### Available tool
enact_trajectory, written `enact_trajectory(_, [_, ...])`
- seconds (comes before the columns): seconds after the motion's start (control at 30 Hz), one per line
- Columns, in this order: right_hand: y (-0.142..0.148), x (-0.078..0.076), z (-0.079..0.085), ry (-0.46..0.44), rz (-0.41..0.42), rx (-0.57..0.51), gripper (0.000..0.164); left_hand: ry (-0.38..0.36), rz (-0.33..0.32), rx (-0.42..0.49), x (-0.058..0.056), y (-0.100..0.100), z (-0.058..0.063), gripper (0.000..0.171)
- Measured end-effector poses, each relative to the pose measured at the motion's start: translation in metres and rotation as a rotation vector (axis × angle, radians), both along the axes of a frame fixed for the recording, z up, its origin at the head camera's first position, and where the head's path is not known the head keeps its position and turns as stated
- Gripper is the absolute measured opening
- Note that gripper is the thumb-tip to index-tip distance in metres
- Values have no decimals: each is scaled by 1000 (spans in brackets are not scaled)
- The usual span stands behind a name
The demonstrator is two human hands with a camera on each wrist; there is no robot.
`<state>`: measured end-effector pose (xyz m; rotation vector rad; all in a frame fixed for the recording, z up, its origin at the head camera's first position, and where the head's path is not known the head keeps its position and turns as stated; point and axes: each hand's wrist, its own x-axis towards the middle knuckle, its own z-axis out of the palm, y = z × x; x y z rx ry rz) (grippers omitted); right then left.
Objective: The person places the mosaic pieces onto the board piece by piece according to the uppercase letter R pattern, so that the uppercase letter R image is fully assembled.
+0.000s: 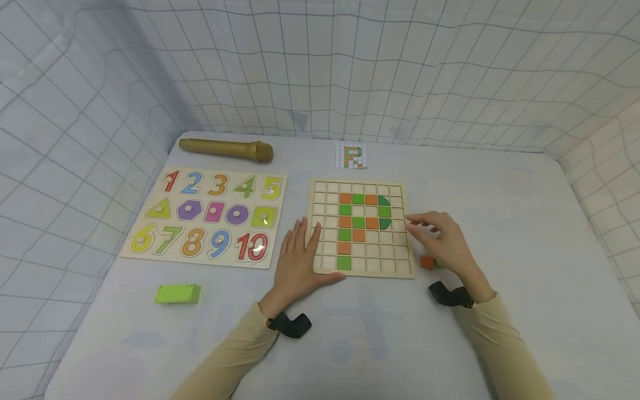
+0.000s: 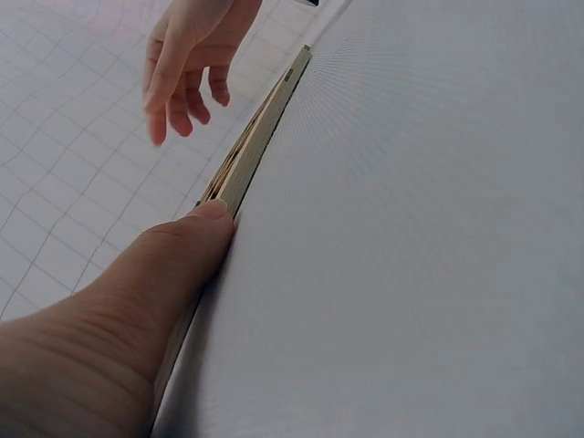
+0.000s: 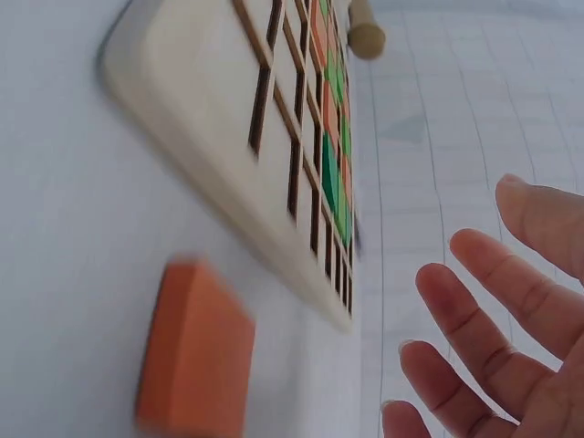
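A wooden grid board (image 1: 410,250) lies in front of me, with orange and green pieces forming a letter P in its cells. My left hand (image 1: 299,264) lies spread at the board's lower left corner, fingers along its left side. In the left wrist view the thumb (image 2: 173,251) touches the board's near edge. Beside the right edge hovers my right hand (image 1: 446,244), its fingers (image 3: 465,315) apart and holding nothing in the right wrist view. Below that hand, an orange block (image 1: 427,262) lies on the table, next to a green piece (image 1: 438,264) partly hidden by the hand.
A number-and-shape puzzle board (image 1: 205,222) lies at the left, with a gold microphone (image 1: 225,149) behind it. A light green block (image 1: 177,294) sits nearer me. Behind the grid board is a small card (image 1: 350,155) printed with a coloured P pattern.
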<state>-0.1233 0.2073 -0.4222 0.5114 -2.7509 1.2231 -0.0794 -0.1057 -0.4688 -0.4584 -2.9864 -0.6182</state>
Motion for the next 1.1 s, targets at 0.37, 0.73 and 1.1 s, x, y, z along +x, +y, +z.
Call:
enact_trajectory(0.37, [43,17,-2,-142,-47,53,36,8,-2,6,0,0,0,116])
enact_trajectory(0.73, [58,24,-8,-134,107,103,35,-5,-1,-1,0,0,1,116])
enact_trajectory(1.1, [63,31,-7,-130,120,206,40,-1,-2,18,1,0,2,115])
